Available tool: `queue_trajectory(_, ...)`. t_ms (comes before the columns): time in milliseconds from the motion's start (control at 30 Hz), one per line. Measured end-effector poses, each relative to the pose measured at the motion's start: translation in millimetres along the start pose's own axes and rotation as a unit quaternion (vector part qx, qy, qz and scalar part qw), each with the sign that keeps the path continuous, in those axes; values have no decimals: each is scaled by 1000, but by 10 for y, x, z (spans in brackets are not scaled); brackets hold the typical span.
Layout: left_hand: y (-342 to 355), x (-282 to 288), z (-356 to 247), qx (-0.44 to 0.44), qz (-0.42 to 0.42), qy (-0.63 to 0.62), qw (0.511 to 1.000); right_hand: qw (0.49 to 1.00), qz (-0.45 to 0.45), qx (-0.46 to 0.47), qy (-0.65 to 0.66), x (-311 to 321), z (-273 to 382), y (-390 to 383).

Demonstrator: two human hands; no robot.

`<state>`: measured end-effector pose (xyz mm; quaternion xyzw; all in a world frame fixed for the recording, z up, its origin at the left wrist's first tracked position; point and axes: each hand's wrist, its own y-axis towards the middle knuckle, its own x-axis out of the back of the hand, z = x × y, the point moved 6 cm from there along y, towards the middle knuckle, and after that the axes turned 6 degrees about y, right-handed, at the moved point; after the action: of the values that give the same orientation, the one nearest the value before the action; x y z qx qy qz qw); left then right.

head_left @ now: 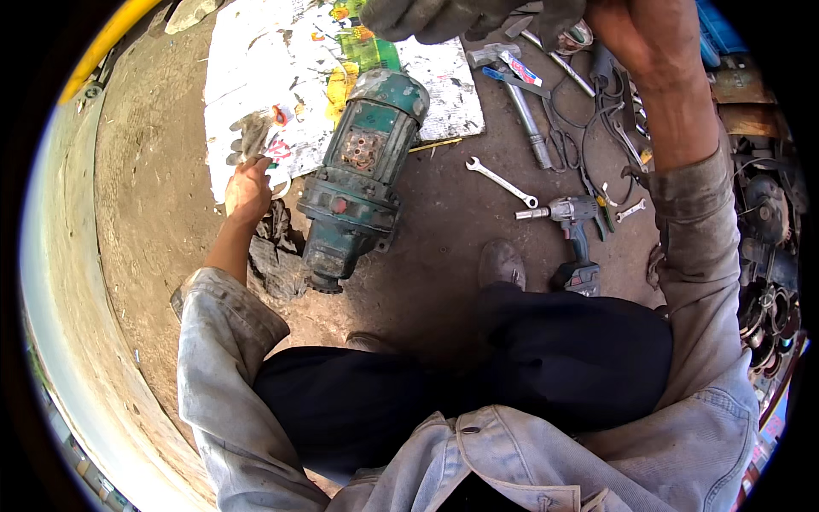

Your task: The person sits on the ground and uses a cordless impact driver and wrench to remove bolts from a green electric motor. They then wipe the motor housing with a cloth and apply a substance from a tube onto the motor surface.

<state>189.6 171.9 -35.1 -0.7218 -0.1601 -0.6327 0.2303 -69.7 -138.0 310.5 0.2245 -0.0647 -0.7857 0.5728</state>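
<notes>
My left hand is bare and reaches down to the white sheet, its fingers closed on the edge of a dirty grey work glove. Raised close to the camera at the top is my right hand, in a dark grey glove and partly cut off by the frame. Its fingers look apart, and I see nothing held in them. Between my arms a worn green gear motor lies on its side, its far end on the sheet. A dark rag is crumpled beside its near end.
The stained white sheet covers the far ground. To the right lie a combination wrench, a cordless impact wrench, a hammer, pliers and cables. Metal parts pile up at the far right. My shoe is near the impact wrench.
</notes>
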Motion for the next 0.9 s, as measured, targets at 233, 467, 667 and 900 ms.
queue_trajectory(233, 156, -261, 72, -30, 10, 16, 999, 863, -13, -455, -220, 584, -1315, -2050)
queue_trajectory(467, 136, -219, 306, 76, -63, -66, 993, 822, -135, -424, -355, 1658, -1995, -2344)
queue_trajectory(667, 252, 288, 233, 228, -64, -328, 915, 744, -232, -287, -557, 2886, -2236, -1599)
queue_trajectory(900, 275, 689, -73, 237, -60, -551, 798, 689, -171, -381, -592, 3280, -2631, -1328)
